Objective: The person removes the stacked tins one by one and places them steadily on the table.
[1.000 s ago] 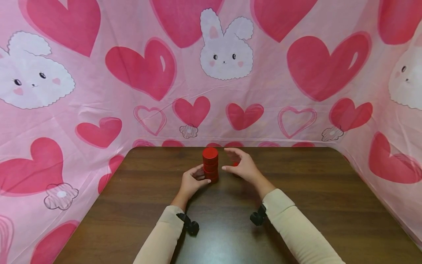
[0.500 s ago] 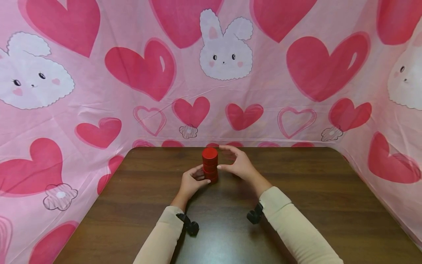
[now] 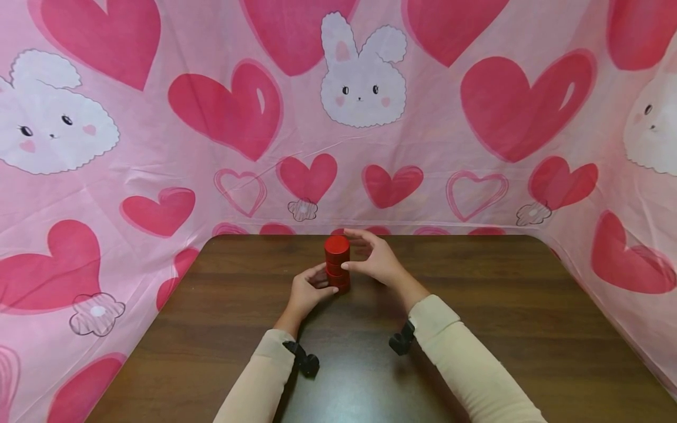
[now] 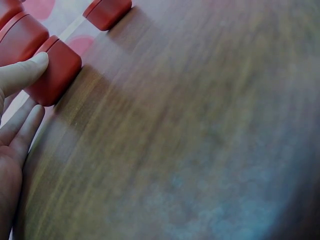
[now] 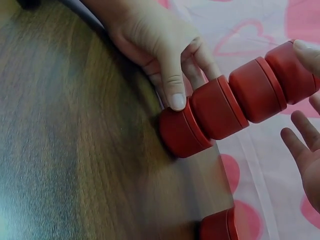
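Note:
Several red round lidded tins stand in an upright stack (image 3: 337, 248) near the far edge of the table. The left hand (image 3: 307, 295) holds the lowest tin (image 4: 64, 70), thumb on its near side and fingers round the back. Around the upper part of the stack is the right hand (image 3: 379, 260), its fingers extended and spread. In the right wrist view its thumb overlaps the top tin (image 5: 289, 75), while the fingers show apart from it. A separate red tin (image 5: 216, 226) stands on the table to the right of the stack, hidden behind the right hand in the head view.
The dark wooden table (image 3: 222, 346) ends just beyond the stack. A pink cloth (image 3: 433, 135) with hearts and rabbits hangs behind it and along both sides. Each wrist carries a small black camera (image 3: 307, 361).
The right hand has moved left from beside the separate tin to the upper part of the stack, its fingers staying spread. The left hand and the stack have not moved.

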Tool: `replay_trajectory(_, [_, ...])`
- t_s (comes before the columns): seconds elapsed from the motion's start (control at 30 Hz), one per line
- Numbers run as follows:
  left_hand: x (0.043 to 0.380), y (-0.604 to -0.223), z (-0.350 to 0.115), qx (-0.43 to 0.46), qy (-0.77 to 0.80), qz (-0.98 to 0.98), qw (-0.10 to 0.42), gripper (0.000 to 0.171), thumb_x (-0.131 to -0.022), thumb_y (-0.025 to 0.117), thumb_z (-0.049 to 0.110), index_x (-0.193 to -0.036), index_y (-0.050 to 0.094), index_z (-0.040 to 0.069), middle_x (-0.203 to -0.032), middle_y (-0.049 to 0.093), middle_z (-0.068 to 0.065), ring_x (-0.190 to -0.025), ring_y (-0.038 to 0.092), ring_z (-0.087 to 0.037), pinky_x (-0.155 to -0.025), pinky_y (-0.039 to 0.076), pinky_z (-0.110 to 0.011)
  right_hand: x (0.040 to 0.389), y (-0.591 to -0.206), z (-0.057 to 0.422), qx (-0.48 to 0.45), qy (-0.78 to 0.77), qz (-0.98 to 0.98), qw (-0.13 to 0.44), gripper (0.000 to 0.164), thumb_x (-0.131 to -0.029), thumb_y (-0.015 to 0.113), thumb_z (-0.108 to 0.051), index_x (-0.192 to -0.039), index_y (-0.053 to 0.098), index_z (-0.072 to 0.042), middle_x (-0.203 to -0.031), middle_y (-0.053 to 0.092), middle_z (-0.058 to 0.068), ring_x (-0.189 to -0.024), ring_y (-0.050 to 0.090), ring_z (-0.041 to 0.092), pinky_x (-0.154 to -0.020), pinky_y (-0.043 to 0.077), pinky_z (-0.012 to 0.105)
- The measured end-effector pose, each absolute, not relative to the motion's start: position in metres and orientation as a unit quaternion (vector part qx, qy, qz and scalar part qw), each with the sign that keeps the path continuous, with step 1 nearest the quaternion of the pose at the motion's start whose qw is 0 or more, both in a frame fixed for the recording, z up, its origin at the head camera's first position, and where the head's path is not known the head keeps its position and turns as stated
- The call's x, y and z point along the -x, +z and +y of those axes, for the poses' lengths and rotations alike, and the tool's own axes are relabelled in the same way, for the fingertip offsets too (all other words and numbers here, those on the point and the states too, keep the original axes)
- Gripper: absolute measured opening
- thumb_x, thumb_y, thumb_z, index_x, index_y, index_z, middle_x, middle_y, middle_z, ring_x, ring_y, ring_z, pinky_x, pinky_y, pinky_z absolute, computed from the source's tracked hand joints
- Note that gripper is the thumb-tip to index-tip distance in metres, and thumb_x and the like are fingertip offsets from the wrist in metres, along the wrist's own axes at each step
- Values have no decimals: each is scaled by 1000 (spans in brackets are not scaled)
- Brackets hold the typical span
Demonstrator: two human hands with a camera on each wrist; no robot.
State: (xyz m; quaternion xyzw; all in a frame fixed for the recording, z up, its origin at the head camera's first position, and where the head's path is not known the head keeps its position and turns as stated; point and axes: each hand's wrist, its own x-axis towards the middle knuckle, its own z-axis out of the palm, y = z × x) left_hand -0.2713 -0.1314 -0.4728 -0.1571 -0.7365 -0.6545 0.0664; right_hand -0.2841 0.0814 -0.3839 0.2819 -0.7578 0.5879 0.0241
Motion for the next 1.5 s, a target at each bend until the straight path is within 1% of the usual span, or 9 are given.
replay_trajectory(0.13, [282, -488, -133, 149, -654, -738, 68, 63, -71, 82, -8, -130, 60, -3, -113, 67, -25, -102, 65, -41, -88, 53, -50, 282, -380, 77, -279, 590, -757, 28, 67, -79, 79, -2, -140, 51, -5, -139, 53, 17, -121, 54, 35, -100, 43, 56])
replay_trajectory(0.33, [289, -500, -133, 137, -646, -746, 80, 63, -70, 85, -4, -129, 63, 5, -111, 70, -18, -98, 68, -32, -85, 56, -41, 285, -381, 74, -269, 600, -753, 13, 66, -80, 79, -2, -140, 50, -4, -139, 54, 15, -120, 56, 34, -100, 45, 54])
replay_trajectory(0.53, [290, -500, -133, 132, -645, -749, 75, 63, -71, 84, -4, -130, 62, 4, -113, 69, -19, -100, 68, -33, -86, 55, -41, 298, -399, 72, -249, 613, -750, 12, 65, -78, 82, -8, -136, 54, -9, -135, 57, 9, -118, 58, 30, -100, 45, 54])
replay_trajectory(0.73, [281, -487, -134, 146, -646, -747, 61, 63, -73, 82, -7, -131, 59, -2, -115, 67, -24, -103, 65, -39, -89, 53, -48, 299, -402, 71, -250, 608, -753, 35, 58, -79, 82, -10, -132, 58, -7, -128, 61, 7, -112, 61, 25, -99, 48, 44])
replay_trajectory(0.87, [273, -473, -133, 157, -644, -746, 57, 61, -74, 81, -6, -131, 58, -6, -114, 66, -25, -103, 65, -40, -89, 52, -51, 299, -402, 70, -244, 609, -753, 40, 53, -80, 81, -11, -129, 60, -10, -125, 63, 6, -109, 62, 24, -99, 49, 41])
replay_trajectory(1.0, [272, -471, -133, 157, -646, -745, 57, 61, -74, 81, -7, -130, 58, -6, -114, 66, -27, -103, 65, -41, -90, 52, -51, 300, -402, 70, -237, 612, -754, 40, 51, -80, 81, -10, -127, 61, -10, -122, 65, 6, -107, 63, 23, -99, 49, 40])
replay_trajectory(1.23, [271, -470, -133, 161, -650, -741, 51, 62, -73, 81, -7, -130, 58, -6, -115, 65, -27, -104, 64, -42, -90, 51, -53, 299, -401, 69, -234, 612, -754, 43, 54, -81, 80, -10, -131, 60, -6, -125, 64, 8, -108, 64, 24, -98, 50, 39])
replay_trajectory(1.37, [272, -472, -133, 160, -651, -740, 54, 62, -73, 81, -7, -131, 58, -6, -114, 66, -26, -103, 65, -40, -90, 52, -52, 298, -401, 70, -227, 615, -754, 40, 54, -81, 80, -10, -131, 60, -7, -126, 63, 8, -109, 64, 24, -97, 50, 38])
replay_trajectory(1.5, [281, -486, -133, 156, -656, -736, 63, 63, -71, 81, -9, -130, 58, -5, -113, 66, -26, -102, 65, -40, -88, 52, -52, 298, -401, 72, -223, 617, -754, 39, 55, -81, 80, -9, -132, 60, -7, -129, 62, 9, -111, 63, 26, -98, 49, 39])
